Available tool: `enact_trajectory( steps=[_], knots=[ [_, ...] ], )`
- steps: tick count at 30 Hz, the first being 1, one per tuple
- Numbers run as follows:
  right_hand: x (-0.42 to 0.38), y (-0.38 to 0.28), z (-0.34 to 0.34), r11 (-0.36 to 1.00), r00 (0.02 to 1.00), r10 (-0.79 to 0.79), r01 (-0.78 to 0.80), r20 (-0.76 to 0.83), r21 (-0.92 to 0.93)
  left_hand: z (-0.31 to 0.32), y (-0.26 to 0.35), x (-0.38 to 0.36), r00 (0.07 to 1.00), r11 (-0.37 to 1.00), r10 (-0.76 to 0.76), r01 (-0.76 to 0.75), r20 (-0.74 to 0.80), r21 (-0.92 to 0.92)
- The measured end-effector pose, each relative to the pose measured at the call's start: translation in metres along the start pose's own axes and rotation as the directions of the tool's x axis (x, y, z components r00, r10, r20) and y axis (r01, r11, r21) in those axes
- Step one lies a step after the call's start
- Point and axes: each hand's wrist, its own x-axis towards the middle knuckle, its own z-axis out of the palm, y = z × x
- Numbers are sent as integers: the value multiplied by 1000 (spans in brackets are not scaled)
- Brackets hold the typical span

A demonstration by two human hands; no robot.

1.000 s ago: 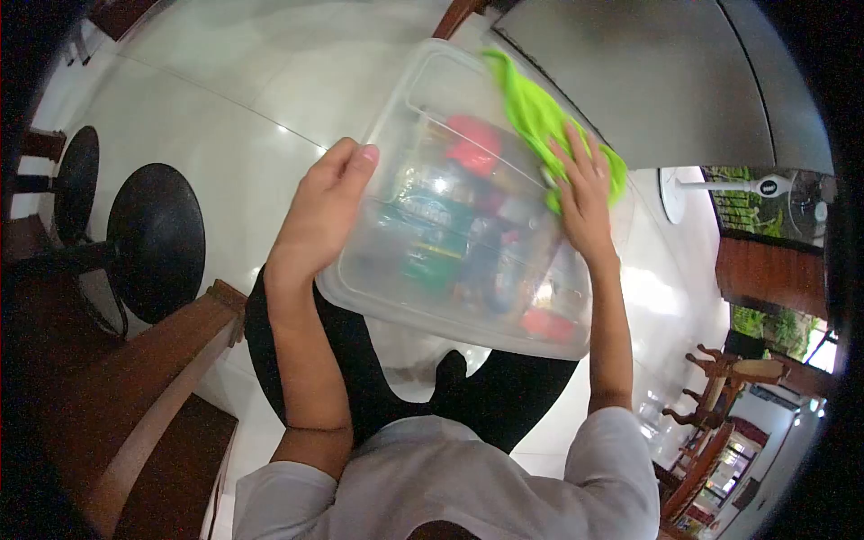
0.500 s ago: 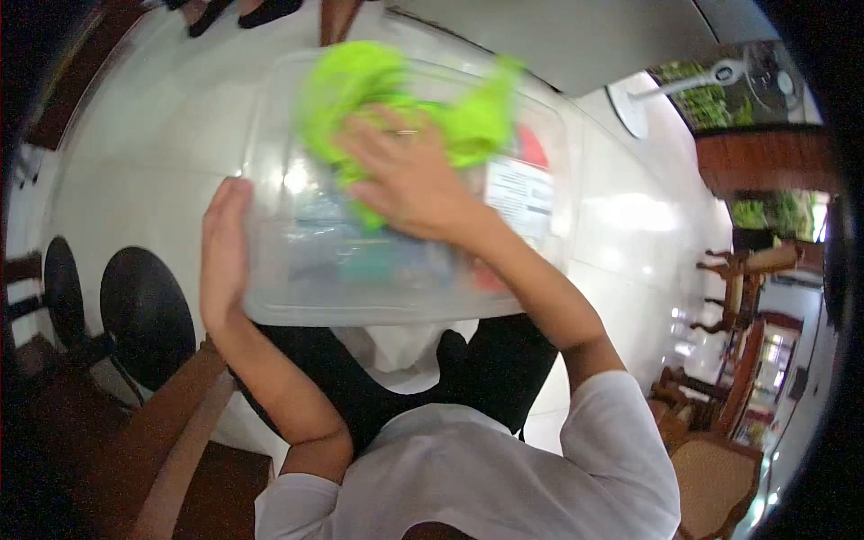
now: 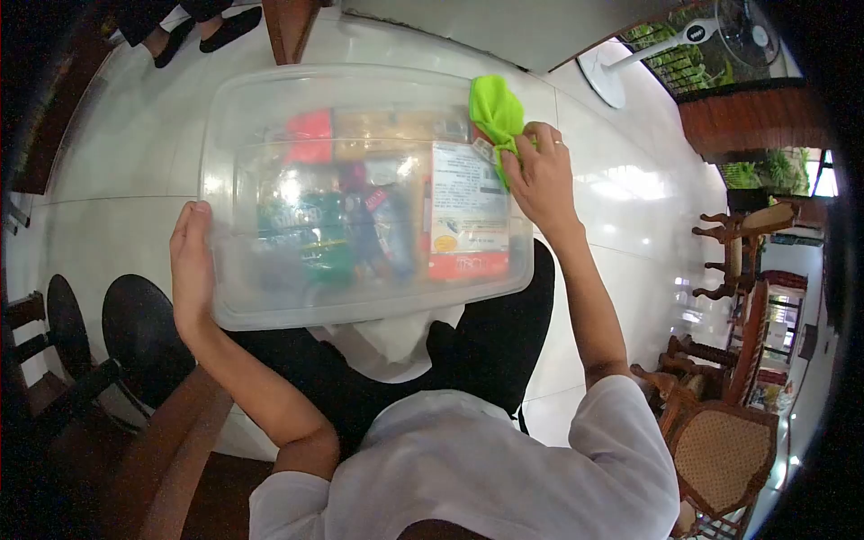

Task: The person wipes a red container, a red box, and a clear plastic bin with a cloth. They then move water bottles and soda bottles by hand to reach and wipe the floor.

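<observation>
A clear plastic storage box (image 3: pixel 378 304) with a lid lies over my lap, packed with colourful items. Through the plastic a printed white and red package (image 3: pixel 470 211) and a green pack (image 3: pixel 315 247) show. My left hand (image 3: pixel 192 265) grips the box's left side, fingers together along the edge. At the upper right edge of the lid, my right hand (image 3: pixel 544 180) pinches a bright green cloth (image 3: pixel 497 106). The cloth is bunched under my fingers, and part of it spreads over the lid's corner.
Beyond the box, a person's feet in black shoes (image 3: pixel 229 30) rest on the white tiled floor (image 3: pixel 126 234). Round black seats (image 3: pixel 139 337) stand at the left. A standing fan (image 3: pixel 601 76) is at the upper right, and a wooden chair with a woven seat (image 3: pixel 724 459) at the lower right.
My right hand has moved right with the green cloth, from the lid's middle to its right edge. The box sits farther left in view, with my left hand still at its side.
</observation>
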Motion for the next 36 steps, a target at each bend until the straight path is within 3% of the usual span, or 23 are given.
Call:
enact_trajectory(
  steps=[3,5,7,9,11,13,15,16,18,19,21,23,27,28,31,32,33,34,35,36],
  knots=[
    [12,5,3,1000,999,17,-16,34,-22,-2,-2,1,999,1000,16,-17,-35,-6],
    [23,15,7,974,977,-188,174,-95,-145,0,3,-3,999,1000,18,-18,-33,-2],
    [24,10,15,983,983,-149,136,-109,-120,1,4,-5,999,1000,13,-13,-29,-1],
    [16,3,29,991,993,90,-97,-82,-88,2,5,-4,999,999,34,-34,-43,2],
    [17,-15,24,986,982,138,-148,-131,-76,-3,0,2,998,999,45,-45,-31,19],
    [16,-35,22,995,998,50,-47,-33,89,-5,0,2,999,998,53,-52,-10,38],
    [16,-85,38,927,987,-16,74,-160,368,-5,2,-1,997,996,44,-39,-60,78],
    [21,-107,32,844,993,-108,71,38,532,0,-7,6,997,996,53,-48,-61,81],
    [23,-154,30,710,914,-338,404,-225,577,-4,-15,13,996,993,78,-73,-46,95],
    [30,-166,38,703,914,-331,405,-236,584,-7,-19,16,995,991,84,-78,-53,109],
    [50,-174,52,715,883,-407,467,-234,520,-13,-26,21,992,988,123,-124,14,97],
    [76,-148,56,758,903,-425,393,-62,521,-16,-34,24,990,981,142,-139,-14,132],
    [62,-58,66,875,947,-302,323,-115,362,-9,-13,7,996,985,91,-87,-22,152],
    [50,-37,56,922,981,-193,193,-35,337,-6,-11,5,995,985,82,-74,-48,155],
    [19,26,51,959,1000,-31,31,-2,283,-9,-18,14,991,983,133,-128,-30,135],
    [17,20,45,951,998,-58,54,4,304,-13,-27,19,988,978,151,-145,-31,149],
    [16,11,32,990,996,-77,81,-39,117,-14,-19,11,988,979,140,-130,-57,156],
    [14,2,26,993,992,-97,91,-83,-76,-5,1,0,975,887,169,-87,-144,453],
    [14,-9,28,992,990,-111,107,-82,-61,5,14,-10,953,715,217,-7,-212,699],
    [15,-26,32,996,993,-93,93,-78,-4,14,17,-20,950,717,210,12,-233,697]
  ],
)
